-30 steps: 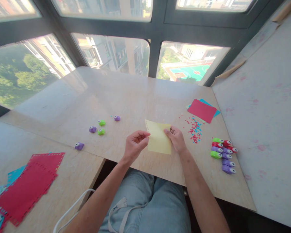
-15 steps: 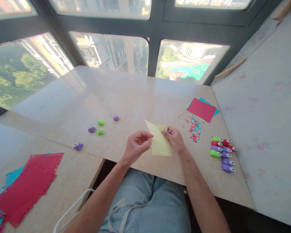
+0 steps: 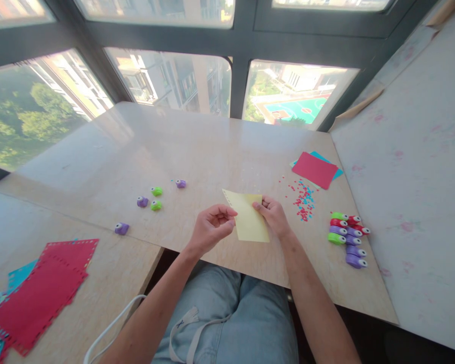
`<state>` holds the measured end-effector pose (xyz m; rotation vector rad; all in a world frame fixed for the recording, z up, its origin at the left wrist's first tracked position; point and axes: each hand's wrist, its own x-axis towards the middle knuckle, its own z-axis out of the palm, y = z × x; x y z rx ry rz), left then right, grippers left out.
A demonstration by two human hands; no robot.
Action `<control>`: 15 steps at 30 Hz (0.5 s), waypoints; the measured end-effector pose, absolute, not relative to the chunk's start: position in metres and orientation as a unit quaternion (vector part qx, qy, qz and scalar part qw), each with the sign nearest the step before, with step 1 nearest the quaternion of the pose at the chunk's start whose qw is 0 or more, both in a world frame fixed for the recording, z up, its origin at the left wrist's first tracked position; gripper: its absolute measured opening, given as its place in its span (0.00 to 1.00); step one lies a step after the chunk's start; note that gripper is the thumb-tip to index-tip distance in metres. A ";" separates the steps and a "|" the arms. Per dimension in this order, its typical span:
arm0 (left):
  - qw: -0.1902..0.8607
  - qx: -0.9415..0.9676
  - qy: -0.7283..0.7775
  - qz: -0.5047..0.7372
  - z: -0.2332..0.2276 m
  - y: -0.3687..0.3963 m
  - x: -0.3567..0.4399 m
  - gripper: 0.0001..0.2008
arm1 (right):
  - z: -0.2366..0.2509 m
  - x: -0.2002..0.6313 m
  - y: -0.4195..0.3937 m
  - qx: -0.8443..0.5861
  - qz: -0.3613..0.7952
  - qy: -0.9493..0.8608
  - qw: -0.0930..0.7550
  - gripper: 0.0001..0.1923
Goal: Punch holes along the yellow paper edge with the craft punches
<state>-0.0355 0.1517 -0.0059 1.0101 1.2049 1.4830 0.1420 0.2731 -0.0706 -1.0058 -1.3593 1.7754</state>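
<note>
A pale yellow sheet of paper (image 3: pixel 252 222) is held up over the near edge of the table, with small notches along its upper left edge. My right hand (image 3: pixel 275 215) grips its right side, thumb on top and fingers behind. At the opposite edge, my left hand (image 3: pixel 212 227) is closed, its thumb and fingertips at the paper's left border. The upper left corner of the sheet bends up a little. Red and blue punched paper bits (image 3: pixel 305 199) lie scattered on the table to the right of the paper.
Several purple, green and red craft punches (image 3: pixel 345 235) stand grouped at the right by the wall. Other punches (image 3: pixel 156 205) are spread out at the left. Red card (image 3: pixel 314 169) lies over blue at the back right. Edge-punched red sheets (image 3: pixel 41 293) lie front left, near a white cable (image 3: pixel 114 323).
The left part of the yellow paper has opened flatter and shifted slightly left. My left hand has moved a little left with it; my right hand stays on the right side.
</note>
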 end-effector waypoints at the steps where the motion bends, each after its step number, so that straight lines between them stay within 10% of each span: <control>1: 0.455 0.428 0.500 0.600 -0.007 0.151 -0.036 0.06 | -0.071 0.142 0.273 -0.387 0.680 -0.522 0.338 0.21; 15: 0.397 0.397 0.544 0.624 -0.008 0.137 -0.049 0.08 | -0.068 0.143 0.272 -0.398 0.693 -0.482 0.360 0.22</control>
